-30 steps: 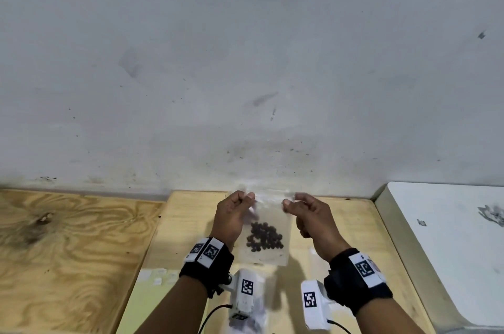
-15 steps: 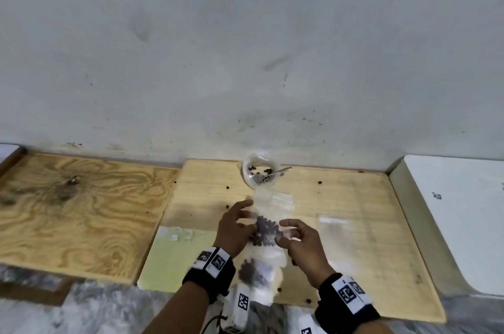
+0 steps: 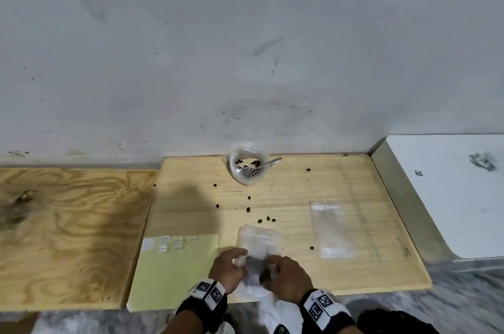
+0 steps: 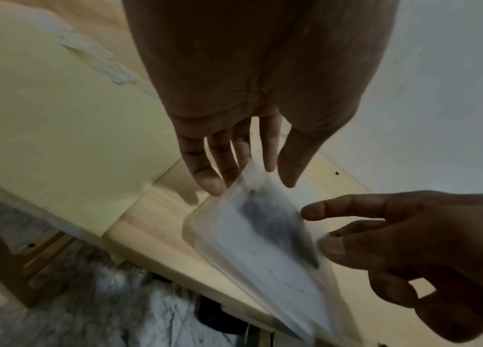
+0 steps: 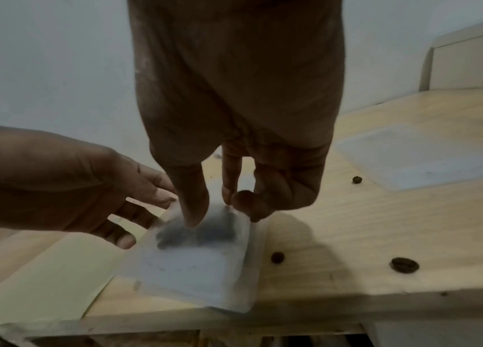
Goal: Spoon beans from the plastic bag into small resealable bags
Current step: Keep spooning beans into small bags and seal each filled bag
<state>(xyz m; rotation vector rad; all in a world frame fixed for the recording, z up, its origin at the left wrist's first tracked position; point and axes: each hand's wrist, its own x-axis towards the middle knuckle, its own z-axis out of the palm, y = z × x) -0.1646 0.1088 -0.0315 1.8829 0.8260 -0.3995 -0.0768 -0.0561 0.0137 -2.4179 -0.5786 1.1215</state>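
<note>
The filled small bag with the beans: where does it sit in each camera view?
Head: the filled small bag lies bottom centre, between the left hand and right hand.
Left wrist: the bag runs from centre to lower right.
Right wrist: the bag is at lower centre.
Shared landmark: the yellow-green sheet beside it.

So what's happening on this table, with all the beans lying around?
A person is packing beans into small clear bags. Both hands, left hand and right hand, are on a filled small bag at the near edge of the wooden table. An empty bag lies flat to the right. At the back, the plastic bag holds a spoon and few beans. Loose beans are scattered between.
</note>
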